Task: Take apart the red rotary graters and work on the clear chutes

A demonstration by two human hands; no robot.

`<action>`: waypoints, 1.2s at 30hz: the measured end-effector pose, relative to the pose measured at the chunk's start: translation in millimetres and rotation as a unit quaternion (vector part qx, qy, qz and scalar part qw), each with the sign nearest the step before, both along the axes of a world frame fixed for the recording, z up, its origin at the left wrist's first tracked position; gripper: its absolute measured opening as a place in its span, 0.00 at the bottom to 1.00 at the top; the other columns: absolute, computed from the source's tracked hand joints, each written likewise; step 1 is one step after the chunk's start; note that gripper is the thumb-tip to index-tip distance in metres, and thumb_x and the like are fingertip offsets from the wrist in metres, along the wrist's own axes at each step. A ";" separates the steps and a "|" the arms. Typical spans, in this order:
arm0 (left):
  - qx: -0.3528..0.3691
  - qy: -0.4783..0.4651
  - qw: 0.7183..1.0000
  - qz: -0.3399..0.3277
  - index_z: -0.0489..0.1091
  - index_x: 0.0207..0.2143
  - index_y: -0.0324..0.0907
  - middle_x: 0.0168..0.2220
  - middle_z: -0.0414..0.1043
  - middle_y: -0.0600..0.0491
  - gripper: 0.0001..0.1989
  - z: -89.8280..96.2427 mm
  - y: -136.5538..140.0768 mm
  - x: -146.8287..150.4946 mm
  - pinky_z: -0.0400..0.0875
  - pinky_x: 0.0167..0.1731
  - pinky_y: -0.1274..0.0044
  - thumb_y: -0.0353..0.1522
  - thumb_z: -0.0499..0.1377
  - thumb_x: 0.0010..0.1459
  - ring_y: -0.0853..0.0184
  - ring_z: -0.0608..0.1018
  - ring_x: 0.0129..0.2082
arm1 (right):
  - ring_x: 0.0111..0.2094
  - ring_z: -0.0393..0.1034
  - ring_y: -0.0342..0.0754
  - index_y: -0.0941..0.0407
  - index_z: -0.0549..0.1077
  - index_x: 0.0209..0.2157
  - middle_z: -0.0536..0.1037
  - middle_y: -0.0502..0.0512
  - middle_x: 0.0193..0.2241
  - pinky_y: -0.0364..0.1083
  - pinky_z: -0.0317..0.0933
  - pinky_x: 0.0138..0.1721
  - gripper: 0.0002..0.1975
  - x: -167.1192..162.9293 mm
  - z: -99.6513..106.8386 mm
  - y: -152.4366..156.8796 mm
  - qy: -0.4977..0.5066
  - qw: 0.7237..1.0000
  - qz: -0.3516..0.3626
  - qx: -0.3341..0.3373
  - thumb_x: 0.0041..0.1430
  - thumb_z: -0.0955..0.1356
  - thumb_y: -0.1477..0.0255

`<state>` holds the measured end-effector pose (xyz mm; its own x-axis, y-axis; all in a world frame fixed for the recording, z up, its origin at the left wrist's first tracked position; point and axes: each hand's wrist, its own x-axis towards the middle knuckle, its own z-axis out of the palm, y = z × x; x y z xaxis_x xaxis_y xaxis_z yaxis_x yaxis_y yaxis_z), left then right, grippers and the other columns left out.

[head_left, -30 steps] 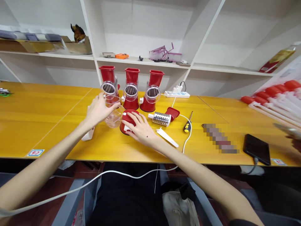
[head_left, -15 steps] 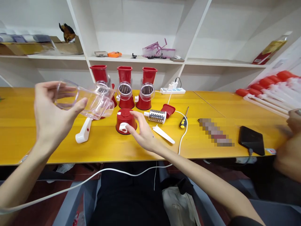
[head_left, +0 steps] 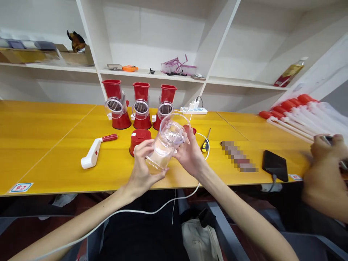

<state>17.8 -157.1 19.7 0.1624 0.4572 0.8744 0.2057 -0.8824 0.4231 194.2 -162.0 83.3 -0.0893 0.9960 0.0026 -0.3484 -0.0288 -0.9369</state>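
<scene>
In front of me, a clear plastic grater housing point(head_left: 165, 145) is held tilted above the table, its round opening facing up. My left hand point(head_left: 143, 168) is closed around its lower left side. At the round end, my right hand point(head_left: 191, 152) grips it from the right, fingers partly hidden behind the clear plastic. Just behind my left hand sits a red grater base point(head_left: 140, 137), partly covered by the fingers. A white crank handle with a red grip point(head_left: 94, 154) lies to the left. Part of a red piece point(head_left: 191, 129) shows behind my right hand.
Three assembled red rotary graters point(head_left: 141, 105) stand at the back. A screwdriver point(head_left: 205, 145), white cable point(head_left: 208, 152), power strip point(head_left: 194, 110), blurred-out object point(head_left: 239, 157) and black device point(head_left: 275, 165) lie rightward. Another person's hand point(head_left: 323, 152) is beside red-and-white parts point(head_left: 299, 110).
My left hand has brought the clear housing from the left to the middle. My right hand has left the red base and now holds the housing too. The view has shifted slightly.
</scene>
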 end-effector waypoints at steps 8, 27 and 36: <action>0.029 0.136 0.985 0.100 0.61 0.58 0.45 0.59 0.69 0.41 0.18 15.4 21.2 -39.5 0.71 0.58 0.57 0.41 0.55 0.71 0.54 0.72 0.59 | 0.62 0.64 0.42 0.55 0.50 0.58 0.57 0.60 0.64 0.41 0.73 0.57 0.50 35.4 -33.5 7.3 -0.242 0.946 -0.039 0.213 0.42 0.75 0.48; -0.252 0.405 0.868 0.135 0.57 0.67 0.38 0.66 0.65 0.38 0.47 54.8 115.9 -87.1 0.70 0.61 0.62 0.48 0.67 0.50 0.48 0.73 0.63 | 0.75 0.43 0.45 0.51 0.43 0.71 0.38 0.62 0.70 0.56 0.53 0.77 0.52 43.9 -42.7 34.6 -0.366 0.883 0.097 0.278 0.48 0.69 0.64; -0.225 0.409 0.850 0.246 0.64 0.63 0.38 0.60 0.67 0.34 0.39 45.4 113.8 -98.7 0.68 0.58 0.49 0.53 0.59 0.58 0.38 0.71 0.60 | 0.76 0.43 0.48 0.49 0.39 0.75 0.40 0.63 0.71 0.59 0.48 0.79 0.67 55.8 -32.9 32.2 -0.408 0.863 0.101 0.280 0.42 0.75 0.44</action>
<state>-80.9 -43.2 65.1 0.3241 0.9035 0.2804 0.8900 -0.3917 0.2334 250.0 -129.8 50.3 -0.4617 0.8223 0.3327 0.3935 0.5260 -0.7540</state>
